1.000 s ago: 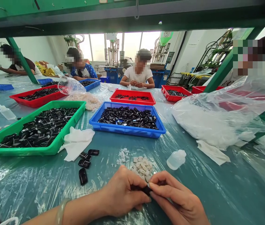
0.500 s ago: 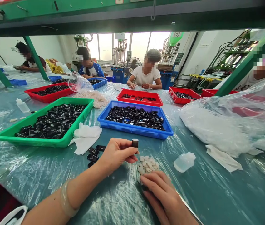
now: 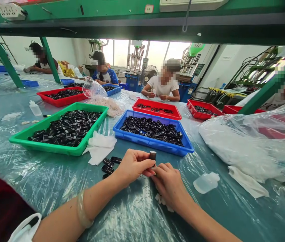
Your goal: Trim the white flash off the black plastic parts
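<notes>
My left hand [image 3: 134, 166] pinches a small black piece with a pale top [image 3: 152, 155] between thumb and fingers, held upright above the table. Against its lower end come the bent fingers of my right hand [image 3: 169, 183]; whether a small part is between them is hidden. Partly covered by my right hand and wrist lies a little heap of whitish pieces [image 3: 161, 199]. Several black oblong pieces [image 3: 107, 169] rest on the plastic sheet beside my left hand.
Ahead stand a green tray [image 3: 80, 150] and a blue tray [image 3: 154, 145], both full of black pieces. A white cloth [image 3: 99, 147] lies between them. To the right are a squeeze bottle [image 3: 206, 183] and a large plastic bag [image 3: 248, 148]. Co-workers sit across the table.
My right hand has risen from the whitish heap to meet my left hand at the black piece. My left hand keeps its pinch. The whole view has shifted slightly.
</notes>
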A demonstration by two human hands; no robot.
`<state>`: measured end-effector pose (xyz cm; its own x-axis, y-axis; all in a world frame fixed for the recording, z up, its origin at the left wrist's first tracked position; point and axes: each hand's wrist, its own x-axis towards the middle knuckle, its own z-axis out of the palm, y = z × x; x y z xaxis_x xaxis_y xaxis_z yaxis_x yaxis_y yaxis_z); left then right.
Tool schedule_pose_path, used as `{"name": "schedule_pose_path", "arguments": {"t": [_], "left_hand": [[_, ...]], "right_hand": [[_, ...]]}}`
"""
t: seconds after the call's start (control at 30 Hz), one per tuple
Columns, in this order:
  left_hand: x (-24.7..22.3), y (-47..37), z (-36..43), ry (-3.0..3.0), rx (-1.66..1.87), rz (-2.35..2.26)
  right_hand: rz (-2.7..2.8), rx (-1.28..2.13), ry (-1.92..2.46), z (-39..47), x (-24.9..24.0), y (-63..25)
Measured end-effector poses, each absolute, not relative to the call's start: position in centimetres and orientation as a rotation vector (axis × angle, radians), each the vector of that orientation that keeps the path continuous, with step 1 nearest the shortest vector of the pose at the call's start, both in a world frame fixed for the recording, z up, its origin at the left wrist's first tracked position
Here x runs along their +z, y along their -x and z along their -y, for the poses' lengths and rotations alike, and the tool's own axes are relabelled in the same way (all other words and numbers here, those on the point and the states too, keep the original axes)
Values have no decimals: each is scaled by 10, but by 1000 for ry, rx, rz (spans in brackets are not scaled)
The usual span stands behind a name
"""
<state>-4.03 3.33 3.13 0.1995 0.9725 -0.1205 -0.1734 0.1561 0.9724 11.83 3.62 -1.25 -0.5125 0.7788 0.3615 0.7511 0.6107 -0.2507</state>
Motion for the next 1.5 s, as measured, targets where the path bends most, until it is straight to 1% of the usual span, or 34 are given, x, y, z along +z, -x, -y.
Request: {"name": "schedule_pose_path", "arguments": {"t": [0.13, 0.3, 0.4, 0.53, 0.6, 0.83, 1.0, 1.23, 1.5], "left_hand": [[30, 40, -33, -1050, 1012, -969], [30, 37, -29, -1058, 924, -926], [29, 31, -22, -1113, 809, -830], [20, 20, -12, -1197, 658, -767], [15, 16, -10, -1226, 607, -791], [7, 9, -6, -1300, 536, -851], [7, 8, -2, -1368, 538, -816], [6, 9, -2, -1468, 547, -801], [5, 9, -3, -1473, 544, -819]], "right_hand": [[2363, 122, 1277, -42, -13, -109], [2240, 316, 1298, -25, 10, -132], [2143, 484, 1317, -10, 21, -155], [1787, 900, 1340, 6, 21, -176], [1650, 997, 1316, 11, 20, -179], [1348, 999, 1207, 25, 17, -170], [1534, 1016, 1059, 26, 11, -172], [1718, 807, 863, 22, 8, -176], [1855, 644, 837, 21, 8, -177]]}}
